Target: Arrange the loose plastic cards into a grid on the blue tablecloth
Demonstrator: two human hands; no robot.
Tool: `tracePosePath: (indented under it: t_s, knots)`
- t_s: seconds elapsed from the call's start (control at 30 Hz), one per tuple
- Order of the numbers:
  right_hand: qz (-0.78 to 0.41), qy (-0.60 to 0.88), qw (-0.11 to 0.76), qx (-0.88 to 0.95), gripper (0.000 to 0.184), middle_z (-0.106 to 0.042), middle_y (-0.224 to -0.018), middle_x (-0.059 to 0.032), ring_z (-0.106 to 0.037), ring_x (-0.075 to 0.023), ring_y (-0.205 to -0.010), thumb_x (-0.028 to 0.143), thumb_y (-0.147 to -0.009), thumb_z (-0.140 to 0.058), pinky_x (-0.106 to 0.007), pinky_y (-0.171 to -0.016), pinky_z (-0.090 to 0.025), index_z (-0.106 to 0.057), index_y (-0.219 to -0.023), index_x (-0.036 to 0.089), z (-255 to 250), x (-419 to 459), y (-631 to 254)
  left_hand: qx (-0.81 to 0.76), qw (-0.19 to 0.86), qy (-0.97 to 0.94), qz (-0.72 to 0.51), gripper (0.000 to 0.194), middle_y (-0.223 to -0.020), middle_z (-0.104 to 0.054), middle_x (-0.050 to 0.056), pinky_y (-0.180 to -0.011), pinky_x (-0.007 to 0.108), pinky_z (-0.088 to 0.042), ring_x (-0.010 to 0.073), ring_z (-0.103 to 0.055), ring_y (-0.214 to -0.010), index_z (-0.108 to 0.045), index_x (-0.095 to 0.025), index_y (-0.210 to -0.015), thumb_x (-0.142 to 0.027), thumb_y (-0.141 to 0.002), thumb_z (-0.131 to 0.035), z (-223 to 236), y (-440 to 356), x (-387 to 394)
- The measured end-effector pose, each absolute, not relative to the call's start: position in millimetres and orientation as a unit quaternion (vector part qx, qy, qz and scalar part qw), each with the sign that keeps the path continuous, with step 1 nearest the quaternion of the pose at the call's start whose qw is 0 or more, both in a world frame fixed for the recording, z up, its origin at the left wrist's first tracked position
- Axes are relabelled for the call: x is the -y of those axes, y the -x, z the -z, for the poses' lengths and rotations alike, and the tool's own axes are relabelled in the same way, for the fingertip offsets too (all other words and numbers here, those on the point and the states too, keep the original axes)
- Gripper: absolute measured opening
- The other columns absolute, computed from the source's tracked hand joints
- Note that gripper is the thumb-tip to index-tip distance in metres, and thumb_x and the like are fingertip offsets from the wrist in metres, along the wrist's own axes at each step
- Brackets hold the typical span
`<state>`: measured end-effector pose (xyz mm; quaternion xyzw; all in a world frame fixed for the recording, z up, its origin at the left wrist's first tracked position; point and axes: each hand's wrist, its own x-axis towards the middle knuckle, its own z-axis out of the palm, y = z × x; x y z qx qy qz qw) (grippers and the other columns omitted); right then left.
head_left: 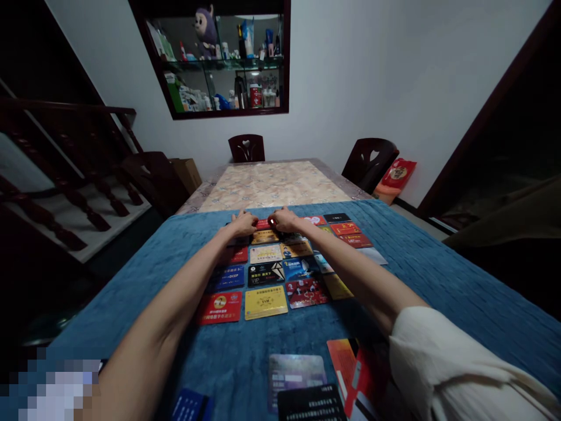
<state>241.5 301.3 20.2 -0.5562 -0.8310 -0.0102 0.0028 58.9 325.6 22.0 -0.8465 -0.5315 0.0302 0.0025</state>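
Observation:
Both my arms reach forward over rows of plastic cards laid on a blue cloth. At the far row, my left hand [244,223] has its fingers curled down at the left end of a red card [263,224]. The fingers of my right hand [284,220] are bent onto the right end of that same card. Just nearer lies a gold card [265,236]. Closer rows include a black VIP card [265,275], a blue card [228,277], a yellow card [266,302] and a red card [221,307]. My forearms partly cover some cards on both sides.
Nearest me lie loose cards: a silvery card [298,371], a black card [311,403], an orange-red card [342,359] and a blue card [191,406]. The blue cloth [438,292] covers the table's near part; patterned covering [276,181] lies beyond. Dark chairs [246,148] stand around it.

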Motion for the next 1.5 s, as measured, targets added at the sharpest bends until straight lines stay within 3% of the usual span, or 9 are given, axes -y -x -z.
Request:
tracePosePath:
  t_s: [0.4,0.63,0.97,1.5]
  knots:
    - [0.013,0.562,0.002,0.827,0.045,-0.062,-0.135,-0.0082,-0.051,-0.0319,-0.123,0.021,-0.085,-0.054,-0.037,-0.089,-0.045,-0.066,-0.128,0.029,-20.5,-303.3,-243.0,0.515,0.009,0.857,-0.005,0.041,-0.133,-0.06,0.01,-0.1,0.049,-0.038,0.0327,-0.04,-0.13,-0.067,-0.024,-0.117,-0.022,-0.079,-0.051,-21.6,-57.8,-320.3]
    - [0.032,0.553,0.028,0.832,0.043,-0.059,-0.135,-0.0102,-0.045,-0.0334,-0.124,0.025,-0.089,-0.053,-0.04,-0.091,-0.041,-0.063,-0.131,0.026,-29.2,-284.7,-252.4,0.488,0.04,0.871,0.042,0.037,-0.133,-0.057,0.015,-0.103,0.054,-0.033,0.0349,-0.036,-0.133,-0.068,-0.019,-0.117,-0.023,-0.088,-0.045,-24.8,-52.3,-297.1]
    - [0.077,0.527,0.094,0.841,0.028,-0.06,-0.119,-0.0133,-0.041,-0.0309,-0.113,0.023,-0.095,-0.048,-0.037,-0.083,-0.034,-0.069,-0.113,0.021,-37.7,-211.3,-264.2,0.424,0.055,0.9,0.08,0.03,-0.125,-0.059,0.014,-0.101,0.055,-0.033,0.0349,-0.038,-0.127,-0.067,-0.017,-0.11,-0.025,-0.09,-0.047,-33.2,-45.8,-220.6]
    - [0.058,0.437,0.143,0.886,0.018,-0.066,-0.106,-0.0097,-0.041,-0.0286,-0.112,0.027,-0.094,-0.054,-0.039,-0.085,-0.029,-0.07,-0.102,0.021,-29.6,-75.8,-274.2,0.32,-0.008,0.941,0.114,0.032,-0.123,-0.062,0.012,-0.104,0.052,-0.033,0.031,-0.041,-0.126,-0.061,-0.021,-0.121,-0.024,-0.093,-0.047,-26.0,-46.2,-74.2]
